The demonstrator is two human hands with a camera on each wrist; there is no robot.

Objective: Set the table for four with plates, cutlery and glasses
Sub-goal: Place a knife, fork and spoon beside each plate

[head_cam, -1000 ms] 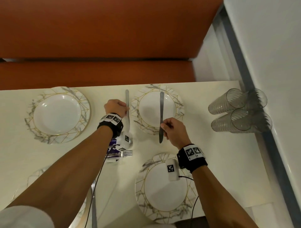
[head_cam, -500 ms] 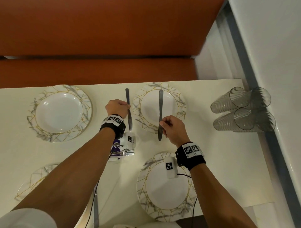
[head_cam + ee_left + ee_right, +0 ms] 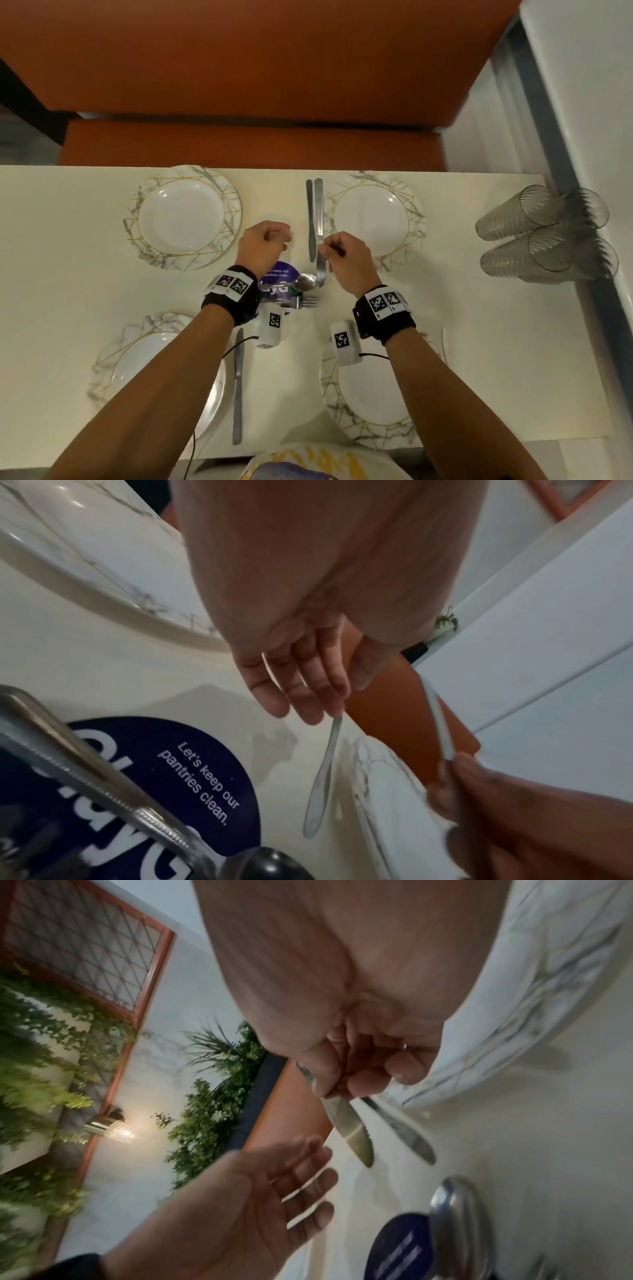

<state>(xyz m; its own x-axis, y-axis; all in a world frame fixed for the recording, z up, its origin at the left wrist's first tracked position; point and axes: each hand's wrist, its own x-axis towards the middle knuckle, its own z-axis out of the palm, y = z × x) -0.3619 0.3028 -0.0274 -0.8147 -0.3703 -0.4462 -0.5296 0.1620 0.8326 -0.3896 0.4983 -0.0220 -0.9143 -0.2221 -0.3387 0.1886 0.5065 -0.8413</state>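
Head cam sits high and looks almost straight down at the table (image 3: 68, 240), bench along the top of the frame, both forearms coming up from the bottom edge. Left wrist cam is low and very close, under the left hand (image 3: 301, 674), looking along the fingers toward the far end. Right wrist cam does the same under the right hand (image 3: 359, 1064), tilted, wall and plants at frame left. All three catch the purple sticker (image 3: 279, 279) and the knife (image 3: 311, 219).
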